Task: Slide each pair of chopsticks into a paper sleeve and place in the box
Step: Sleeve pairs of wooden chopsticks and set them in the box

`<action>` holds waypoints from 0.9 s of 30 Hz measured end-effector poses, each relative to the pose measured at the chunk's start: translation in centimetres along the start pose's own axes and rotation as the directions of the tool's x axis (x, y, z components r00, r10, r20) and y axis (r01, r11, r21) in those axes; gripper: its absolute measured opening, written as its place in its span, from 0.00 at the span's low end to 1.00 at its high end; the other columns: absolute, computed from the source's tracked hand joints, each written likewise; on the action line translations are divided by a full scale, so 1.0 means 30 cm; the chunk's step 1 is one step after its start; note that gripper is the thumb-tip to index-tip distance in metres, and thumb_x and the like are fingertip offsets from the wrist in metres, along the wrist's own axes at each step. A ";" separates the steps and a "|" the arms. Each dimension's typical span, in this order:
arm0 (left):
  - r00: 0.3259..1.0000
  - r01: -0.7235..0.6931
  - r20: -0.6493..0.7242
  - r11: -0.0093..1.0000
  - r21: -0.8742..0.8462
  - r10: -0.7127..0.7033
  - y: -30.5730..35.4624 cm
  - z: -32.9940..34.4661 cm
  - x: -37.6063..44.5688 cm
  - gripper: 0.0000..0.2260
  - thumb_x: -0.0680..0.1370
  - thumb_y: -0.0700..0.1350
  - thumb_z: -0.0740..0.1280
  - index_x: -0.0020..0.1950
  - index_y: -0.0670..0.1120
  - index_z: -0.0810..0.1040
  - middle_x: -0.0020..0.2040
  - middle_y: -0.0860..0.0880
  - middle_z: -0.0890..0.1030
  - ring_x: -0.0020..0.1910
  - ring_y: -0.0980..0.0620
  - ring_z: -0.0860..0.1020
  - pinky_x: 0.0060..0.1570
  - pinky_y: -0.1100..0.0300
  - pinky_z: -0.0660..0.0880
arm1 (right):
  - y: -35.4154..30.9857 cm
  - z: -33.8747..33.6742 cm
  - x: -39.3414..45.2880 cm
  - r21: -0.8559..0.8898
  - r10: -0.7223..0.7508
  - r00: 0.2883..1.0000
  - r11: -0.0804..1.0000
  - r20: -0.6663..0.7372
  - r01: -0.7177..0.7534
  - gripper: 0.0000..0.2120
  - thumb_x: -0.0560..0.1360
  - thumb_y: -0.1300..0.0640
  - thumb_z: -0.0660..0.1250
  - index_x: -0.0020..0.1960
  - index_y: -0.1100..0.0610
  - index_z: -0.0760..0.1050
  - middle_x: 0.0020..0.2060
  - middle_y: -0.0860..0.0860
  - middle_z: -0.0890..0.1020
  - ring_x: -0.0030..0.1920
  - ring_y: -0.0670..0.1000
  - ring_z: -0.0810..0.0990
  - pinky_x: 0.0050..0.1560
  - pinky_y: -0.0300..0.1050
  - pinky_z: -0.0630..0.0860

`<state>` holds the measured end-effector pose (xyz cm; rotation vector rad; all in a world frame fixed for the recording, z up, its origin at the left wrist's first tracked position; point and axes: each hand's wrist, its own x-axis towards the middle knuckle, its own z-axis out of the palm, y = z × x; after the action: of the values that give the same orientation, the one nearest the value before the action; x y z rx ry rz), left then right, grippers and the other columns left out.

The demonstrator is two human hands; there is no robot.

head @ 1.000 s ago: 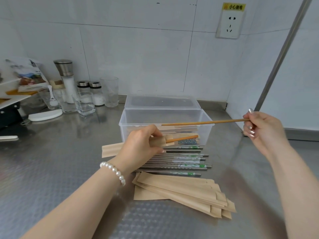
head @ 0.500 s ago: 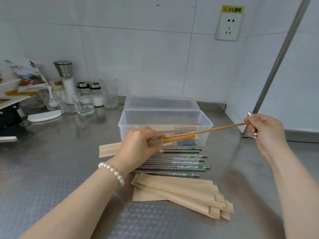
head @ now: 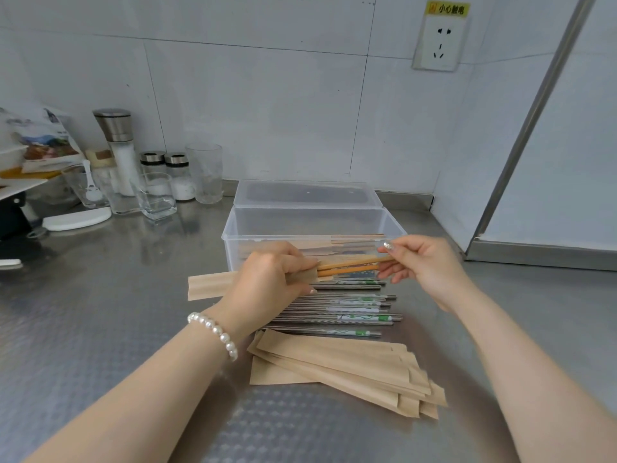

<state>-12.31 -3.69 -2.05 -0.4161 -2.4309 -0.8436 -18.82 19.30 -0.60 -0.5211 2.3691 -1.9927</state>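
Fingers of left hand [head: 267, 282] pinch sleeve [head: 210, 286], right hand [head: 424, 265] grips wooden chopsticks [head: 350, 266] (w/ box [head: 314, 225] behind), steel chopsticks [head: 340, 309] below.

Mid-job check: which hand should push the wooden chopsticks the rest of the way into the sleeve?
Right. The right hand already pinches the exposed ends of the wooden chopsticks, in line with the sleeve's mouth. The left hand grips the paper sleeve and should probably just steady it.

Right hand [head: 430, 265] pushed second chopstick [head: 354, 262] into sleeve [head: 210, 285] (partway)
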 end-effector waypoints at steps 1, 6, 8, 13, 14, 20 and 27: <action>1.000 -0.002 -0.004 1.000 0.006 0.002 0.000 0.001 0.000 0.18 0.64 0.39 0.76 0.53 0.45 0.81 0.42 0.55 0.75 0.41 0.56 0.74 0.43 0.71 0.68 | -0.002 0.012 -0.003 0.006 0.003 1.000 1.000 0.010 -0.003 0.10 0.77 0.66 0.60 0.42 0.60 0.78 0.28 0.52 0.83 0.27 0.48 0.82 0.27 0.35 0.76; 0.999 -0.031 -0.024 0.999 0.022 0.032 -0.003 0.002 -0.001 0.18 0.65 0.39 0.76 0.54 0.44 0.81 0.42 0.55 0.75 0.42 0.54 0.75 0.45 0.61 0.73 | -0.007 0.045 -0.013 0.038 0.034 0.999 0.999 0.029 -0.036 0.09 0.77 0.66 0.60 0.43 0.59 0.77 0.38 0.56 0.82 0.30 0.50 0.83 0.30 0.38 0.79; 0.999 -0.046 -0.025 0.999 0.020 0.047 -0.006 0.005 -0.002 0.18 0.65 0.39 0.76 0.53 0.44 0.81 0.43 0.53 0.76 0.42 0.53 0.75 0.46 0.60 0.73 | -0.008 0.054 -0.015 0.068 0.055 0.998 0.996 0.029 -0.057 0.08 0.78 0.65 0.60 0.44 0.60 0.77 0.40 0.55 0.82 0.31 0.50 0.84 0.32 0.38 0.80; 0.997 -0.075 -0.030 0.997 0.023 0.075 -0.012 0.016 -0.005 0.18 0.65 0.38 0.76 0.53 0.43 0.81 0.44 0.49 0.79 0.41 0.51 0.76 0.45 0.57 0.76 | -0.012 0.077 -0.022 0.099 0.087 0.995 0.991 0.051 -0.092 0.07 0.77 0.63 0.61 0.45 0.60 0.78 0.41 0.56 0.83 0.34 0.53 0.85 0.34 0.40 0.81; 0.996 -0.079 -0.034 0.997 0.022 0.079 -0.013 0.016 -0.005 0.17 0.64 0.38 0.76 0.53 0.43 0.81 0.44 0.49 0.79 0.41 0.51 0.76 0.44 0.57 0.76 | -0.013 0.081 -0.023 0.095 0.091 0.994 0.991 0.057 -0.096 0.07 0.77 0.63 0.61 0.45 0.60 0.78 0.41 0.56 0.83 0.34 0.53 0.85 0.34 0.40 0.81; 0.998 -0.057 -0.019 0.998 0.013 0.057 0.002 0.004 -0.003 0.18 0.65 0.41 0.76 0.54 0.44 0.81 0.44 0.52 0.78 0.43 0.51 0.77 0.46 0.63 0.73 | -0.028 0.084 -0.025 0.170 0.104 0.994 0.979 0.042 -0.110 0.06 0.77 0.65 0.61 0.47 0.62 0.77 0.39 0.56 0.82 0.29 0.53 0.83 0.28 0.38 0.79; 0.939 0.279 -0.161 0.946 -0.163 -0.304 -0.007 -0.163 0.033 0.23 0.71 0.67 0.61 0.40 0.48 0.83 0.34 0.51 0.82 0.34 0.52 0.77 0.41 0.55 0.74 | -0.065 -0.016 -0.027 0.243 0.048 0.998 0.969 -0.033 -0.038 0.07 0.76 0.62 0.61 0.44 0.63 0.77 0.28 0.57 0.83 0.27 0.52 0.82 0.27 0.37 0.78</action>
<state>-11.35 -6.89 1.69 -0.0189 -2.2996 -1.1282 -17.68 19.69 1.20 -0.4209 2.0929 -2.2487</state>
